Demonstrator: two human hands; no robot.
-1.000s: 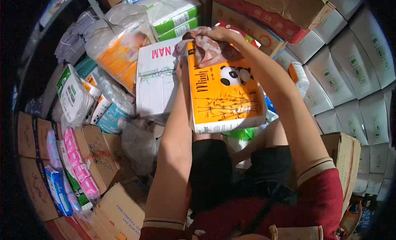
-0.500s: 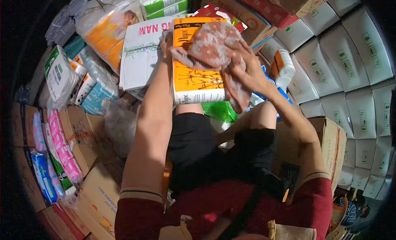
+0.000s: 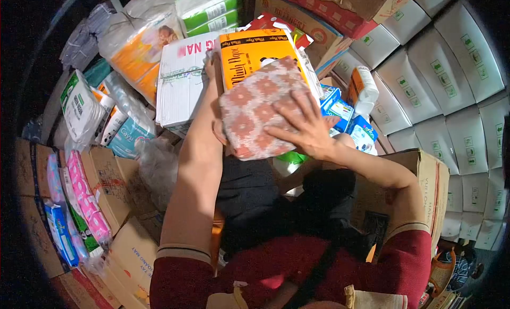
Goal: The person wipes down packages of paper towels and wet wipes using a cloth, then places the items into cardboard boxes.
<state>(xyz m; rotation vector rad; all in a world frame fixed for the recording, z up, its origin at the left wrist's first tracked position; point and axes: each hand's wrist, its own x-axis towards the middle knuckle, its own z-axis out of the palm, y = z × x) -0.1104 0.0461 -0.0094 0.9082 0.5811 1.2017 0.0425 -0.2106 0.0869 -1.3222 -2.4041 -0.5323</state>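
Note:
An orange and white pack [image 3: 239,59] printed "Minh Ngoc", with part of a panda picture, is held tilted above my lap. My left hand [image 3: 212,67] grips its left edge, fingers partly hidden by the pack. Over the lower part of the pack lies a brown and white patterned cloth [image 3: 249,112], spread out and covering much of the front. My right hand [image 3: 303,123] rests flat on this cloth with the fingers spread, pressing it against the pack.
A white carton [image 3: 180,86] stands just left of the pack. Blue packs [image 3: 364,134] lie at the right, near a wall of stacked white boxes [image 3: 441,80]. Plastic-wrapped packs [image 3: 130,128] and a pink pack [image 3: 87,192] sit at the left. An open brown carton [image 3: 430,187] is beside my right arm.
The bunched cloth has spread flat and moved down and left over the pack. My right hand has shifted lower, its fingers now splayed. My left hand keeps hold of the pack's left edge.

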